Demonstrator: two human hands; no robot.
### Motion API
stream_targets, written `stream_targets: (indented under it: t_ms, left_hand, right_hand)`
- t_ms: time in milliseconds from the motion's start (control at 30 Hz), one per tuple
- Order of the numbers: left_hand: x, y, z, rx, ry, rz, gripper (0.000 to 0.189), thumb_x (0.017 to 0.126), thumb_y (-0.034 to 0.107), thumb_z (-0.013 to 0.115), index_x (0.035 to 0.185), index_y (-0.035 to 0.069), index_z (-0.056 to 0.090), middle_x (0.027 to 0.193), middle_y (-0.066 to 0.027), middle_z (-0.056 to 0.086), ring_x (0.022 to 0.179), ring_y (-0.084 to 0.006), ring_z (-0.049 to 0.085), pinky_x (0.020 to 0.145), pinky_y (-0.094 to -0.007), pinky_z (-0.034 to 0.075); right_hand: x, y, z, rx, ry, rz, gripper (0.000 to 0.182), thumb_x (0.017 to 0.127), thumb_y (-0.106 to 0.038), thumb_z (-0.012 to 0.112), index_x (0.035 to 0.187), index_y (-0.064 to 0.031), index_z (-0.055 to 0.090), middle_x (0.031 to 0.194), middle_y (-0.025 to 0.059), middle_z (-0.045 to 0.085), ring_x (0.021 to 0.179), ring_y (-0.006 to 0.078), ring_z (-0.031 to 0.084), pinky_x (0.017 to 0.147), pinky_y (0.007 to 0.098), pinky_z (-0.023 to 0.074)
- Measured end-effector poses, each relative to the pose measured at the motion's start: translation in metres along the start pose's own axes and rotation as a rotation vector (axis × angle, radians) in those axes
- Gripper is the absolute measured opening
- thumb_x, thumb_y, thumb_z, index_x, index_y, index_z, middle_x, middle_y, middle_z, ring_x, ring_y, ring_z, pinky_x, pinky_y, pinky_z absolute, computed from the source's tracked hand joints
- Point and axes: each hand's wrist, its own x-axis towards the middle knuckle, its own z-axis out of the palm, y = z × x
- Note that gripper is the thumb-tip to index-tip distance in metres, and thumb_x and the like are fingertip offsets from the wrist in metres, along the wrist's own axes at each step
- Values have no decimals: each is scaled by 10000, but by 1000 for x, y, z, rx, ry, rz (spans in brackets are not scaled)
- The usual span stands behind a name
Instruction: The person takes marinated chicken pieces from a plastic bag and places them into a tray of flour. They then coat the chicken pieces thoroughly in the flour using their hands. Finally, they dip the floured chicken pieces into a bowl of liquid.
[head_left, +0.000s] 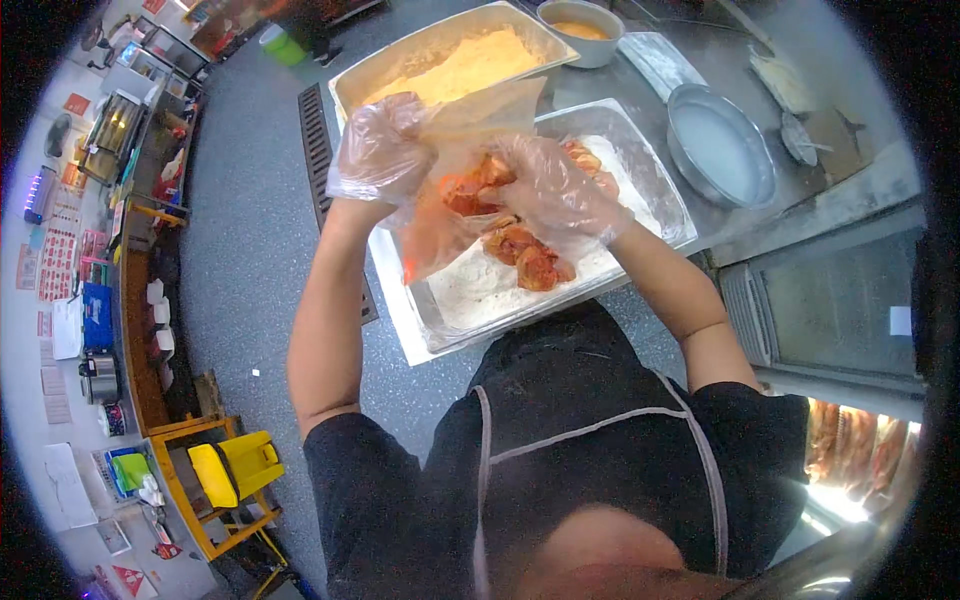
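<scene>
My left hand (382, 150), in a clear disposable glove, grips the upper edge of a clear plastic bag (442, 236) stained with orange marinade. My gloved right hand (562, 187) is beside the bag, its fingers curled at a marinated raw meat piece (480, 184), apparently chicken. Part of that piece is hidden by the fingers and the bag film. Below, more marinated pieces (532, 259) lie on white flour (469, 289) in a shallow metal tray (660, 180). Another piece (589, 157) shows behind my right hand.
Behind the tray stands a deep metal pan (341, 86) of yellowish crumbs. A pot (600, 52) of orange liquid and a metal bowl (720, 142) of cloudy liquid stand on the steel counter (817, 176). A floor drain grate (313, 135) and a yellow plastic container (240, 465) are leftward.
</scene>
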Motion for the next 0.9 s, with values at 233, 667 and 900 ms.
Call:
stream_targets:
  t_ms: [233,667,900]
  left_hand:
    - [-1,-6,0,-117,-27,-191,104,611,-12,579,703,24,549,647,25,507,592,-95,427,524,-291,377]
    - [-13,-26,-2,-232,7,-122,128,615,-47,571,662,34,484,613,39,437,583,-80,367,504,-281,323]
    - [-12,-33,-8,-114,81,-124,113,623,-50,561,671,26,491,618,32,457,583,-85,384,510,-280,332]
  right_hand:
    - [8,-7,-15,574,173,83,288,800,-3,677,1066,-37,571,881,17,608,730,78,591,614,216,515]
    - [-67,-141,-44,504,-79,-263,344,815,-120,684,1134,-49,577,963,84,617,880,126,609,692,234,511]
    - [-72,-111,-45,-136,-55,-327,373,802,-111,683,1151,-37,576,996,106,623,881,139,621,680,247,517]
